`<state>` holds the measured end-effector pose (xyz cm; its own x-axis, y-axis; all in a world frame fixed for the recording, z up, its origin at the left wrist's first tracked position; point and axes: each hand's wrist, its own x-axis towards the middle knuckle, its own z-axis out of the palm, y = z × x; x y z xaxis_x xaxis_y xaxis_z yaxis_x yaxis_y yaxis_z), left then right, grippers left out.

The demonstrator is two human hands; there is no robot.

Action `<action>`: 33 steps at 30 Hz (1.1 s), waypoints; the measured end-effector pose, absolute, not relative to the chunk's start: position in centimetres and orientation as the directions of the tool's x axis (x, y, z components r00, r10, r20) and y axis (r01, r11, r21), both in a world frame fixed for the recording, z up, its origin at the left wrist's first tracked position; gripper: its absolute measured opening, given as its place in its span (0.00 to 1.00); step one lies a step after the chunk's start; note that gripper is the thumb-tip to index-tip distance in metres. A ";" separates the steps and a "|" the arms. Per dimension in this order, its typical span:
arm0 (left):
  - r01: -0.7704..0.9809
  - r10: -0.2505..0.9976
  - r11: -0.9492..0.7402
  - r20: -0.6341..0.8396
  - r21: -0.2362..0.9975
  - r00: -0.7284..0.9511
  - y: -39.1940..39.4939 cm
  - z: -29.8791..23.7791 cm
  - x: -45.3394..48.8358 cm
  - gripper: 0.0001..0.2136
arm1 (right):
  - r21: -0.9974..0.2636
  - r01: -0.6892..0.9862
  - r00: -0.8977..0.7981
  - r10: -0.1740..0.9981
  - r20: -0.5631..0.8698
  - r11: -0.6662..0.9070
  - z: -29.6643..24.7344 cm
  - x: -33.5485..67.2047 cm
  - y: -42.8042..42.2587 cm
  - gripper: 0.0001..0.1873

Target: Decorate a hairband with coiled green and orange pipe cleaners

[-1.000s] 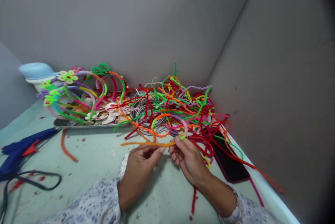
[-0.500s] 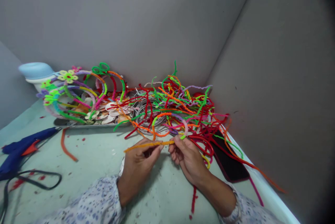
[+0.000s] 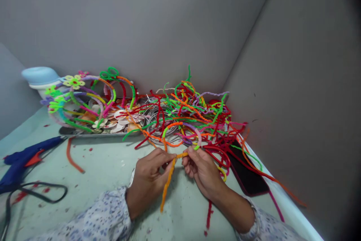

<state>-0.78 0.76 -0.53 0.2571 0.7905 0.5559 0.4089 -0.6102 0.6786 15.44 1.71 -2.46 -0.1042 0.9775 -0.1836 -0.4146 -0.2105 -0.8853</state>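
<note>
An orange-yellow pipe cleaner [image 3: 167,186] runs between my two hands in the middle of the table. My left hand [image 3: 152,173] pinches it near a bend, and its free end hangs down toward me. With thumb and fingertips closed, my right hand [image 3: 201,165] grips the other end of it. A multicoloured pipe-cleaner headband [image 3: 180,123], orange, purple, pink and green, arches up just beyond my hands. One green end of that arch meets my right fingertips; whether its other end touches my left hand is hidden.
A metal tray [image 3: 98,134] holds shells and finished headbands [image 3: 105,83]. Beside it lies a tangled heap of pipe cleaners [image 3: 194,109] with coiled wire. A blue glue gun [image 3: 25,156] is at left, a phone [image 3: 249,175] at right, a lidded container [image 3: 41,77] at back left.
The pipe cleaner's free end has swung from pointing left across my left hand to hanging down toward me. My right hand has barely moved.
</note>
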 end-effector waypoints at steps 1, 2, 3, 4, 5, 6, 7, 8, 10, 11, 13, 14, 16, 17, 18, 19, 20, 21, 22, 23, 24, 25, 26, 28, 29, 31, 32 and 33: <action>0.410 0.794 -0.605 0.556 0.682 0.246 0.7 -0.5 -0.8 0.09 | -0.885 -0.416 -0.105 0.978 -0.183 -0.210 -2.4 15.4 1.7 0.18; 0.410 0.797 -0.601 0.555 0.686 0.238 0.7 -0.6 -0.8 0.09 | -0.884 -0.417 -0.104 0.977 -0.185 -0.212 -2.3 15.4 1.7 0.18; 0.411 0.799 -0.597 0.556 0.689 0.228 0.7 -0.6 -0.8 0.09 | -0.883 -0.418 -0.103 0.977 -0.189 -0.215 -2.3 15.4 1.7 0.18; 0.405 0.792 -0.606 0.566 0.685 0.228 0.7 -0.6 -0.8 0.09 | -0.882 -0.417 -0.102 0.975 -0.196 -0.221 -2.3 15.5 1.7 0.18; 0.400 0.786 -0.614 0.574 0.681 0.230 0.7 -0.6 -0.8 0.10 | -0.881 -0.416 -0.099 0.974 -0.203 -0.226 -2.2 15.5 1.6 0.19; 0.397 0.779 -0.623 0.582 0.674 0.234 0.7 -0.6 -0.8 0.10 | -0.880 -0.415 -0.097 0.973 -0.207 -0.229 -2.2 15.5 1.6 0.19; 0.398 0.771 -0.632 0.590 0.665 0.239 0.7 -0.5 -0.8 0.10 | -0.880 -0.417 -0.095 0.974 -0.207 -0.228 -2.2 15.5 1.6 0.19; 0.406 0.766 -0.638 0.596 0.654 0.243 0.7 -0.5 -0.8 0.10 | -0.881 -0.417 -0.094 0.975 -0.202 -0.223 -2.2 15.5 1.6 0.19; 0.434 0.750 -0.654 0.608 0.620 0.260 0.7 -0.3 -0.8 0.10 | -0.883 -0.420 -0.093 0.977 -0.190 -0.212 -2.3 15.6 1.6 0.18; 0.448 0.741 -0.663 0.613 0.600 0.275 0.7 -0.3 -0.8 0.09 | -0.883 -0.420 -0.093 0.978 -0.187 -0.209 -2.3 15.6 1.6 0.18; 0.473 0.717 -0.687 0.622 0.552 0.315 0.7 -0.3 -0.9 0.09 | -0.883 -0.419 -0.097 0.977 -0.190 -0.213 -2.4 15.6 1.5 0.18; 0.484 0.706 -0.697 0.624 0.529 0.336 0.6 -0.3 -1.0 0.09 | -0.881 -0.419 -0.102 0.975 -0.195 -0.220 -2.4 15.6 1.5 0.18; 0.513 0.686 -0.714 0.625 0.477 0.373 0.6 -0.4 -1.1 0.09 | -0.876 -0.422 -0.111 0.972 -0.207 -0.235 -2.3 15.5 1.5 0.18; 0.525 0.678 -0.720 0.623 0.454 0.391 0.6 -0.5 -1.1 0.09 | -0.873 -0.425 -0.114 0.971 -0.211 -0.240 -2.3 15.5 1.4 0.18; 0.534 0.673 -0.724 0.618 0.437 0.406 0.6 -0.6 -1.2 0.09 | -0.869 -0.431 -0.115 0.970 -0.216 -0.245 -2.3 15.5 1.4 0.18; 0.539 0.672 -0.725 0.613 0.429 0.415 0.7 -0.6 -1.2 0.09 | -0.865 -0.437 -0.111 0.969 -0.220 -0.247 -2.3 15.5 1.4 0.17; 0.539 0.677 -0.721 0.606 0.435 0.418 0.7 -0.7 -1.2 0.09 | -0.862 -0.444 -0.104 0.970 -0.222 -0.245 -2.3 15.5 1.5 0.17; 0.534 0.689 -0.713 0.597 0.455 0.411 0.8 -0.7 -1.1 0.09 | -0.859 -0.453 -0.092 0.971 -0.223 -0.240 -2.4 15.5 1.5 0.17; 0.524 0.706 -0.699 0.587 0.487 0.397 0.9 -0.7 -1.0 0.09 | -0.855 -0.462 -0.081 0.972 -0.223 -0.234 -2.4 15.5 1.6 0.17; 0.508 0.726 -0.682 0.574 0.527 0.380 0.9 -0.7 -1.0 0.09 | -0.851 -0.473 -0.073 0.972 -0.222 -0.229 -2.4 15.5 1.6 0.16; 0.487 0.747 -0.661 0.557 0.570 0.361 1.0 -0.6 -0.9 0.09 | -0.846 -0.485 -0.068 0.974 -0.218 -0.223 -2.4 15.5 1.6 0.16; 0.468 0.771 -0.635 0.538 0.615 0.340 1.1 -0.6 -0.8 0.10 | -0.840 -0.497 -0.065 0.975 -0.212 -0.216 -2.4 15.5 1.7 0.16; 0.454 0.798 -0.603 0.514 0.656 0.316 1.1 -0.6 -0.7 0.11 | -0.834 -0.510 -0.065 0.976 -0.207 -0.211 -2.4 15.5 1.7 0.15; 0.445 0.850 -0.526 0.461 0.725 0.253 1.2 -0.6 -0.6 0.12 | -0.824 -0.528 -0.063 0.978 -0.201 -0.204 -2.3 15.6 1.8 0.14; 0.447 0.873 -0.487 0.433 0.750 0.224 1.3 -0.6 -0.5 0.12 | -0.821 -0.534 -0.061 0.978 -0.200 -0.201 -2.3 15.6 1.8 0.14; 0.447 0.911 -0.412 0.377 0.794 0.169 1.4 -0.8 -0.5 0.10 | -0.819 -0.538 -0.061 0.978 -0.199 -0.200 -2.3 15.6 1.8 0.14; 0.437 0.928 -0.372 0.341 0.819 0.152 1.4 -0.8 -0.5 0.09 | -0.820 -0.537 -0.062 0.979 -0.195 -0.198 -2.4 15.6 1.8 0.14; 0.423 0.944 -0.329 0.299 0.844 0.138 1.4 -0.9 -0.5 0.09 | -0.822 -0.536 -0.063 0.980 -0.189 -0.193 -2.4 15.6 1.8 0.14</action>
<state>-0.49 1.40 -0.90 0.1378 0.9441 0.2994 0.4233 -0.3294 0.8440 15.59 1.76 -2.39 -0.0633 0.9799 -0.1891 -0.5355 -0.1932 -0.8221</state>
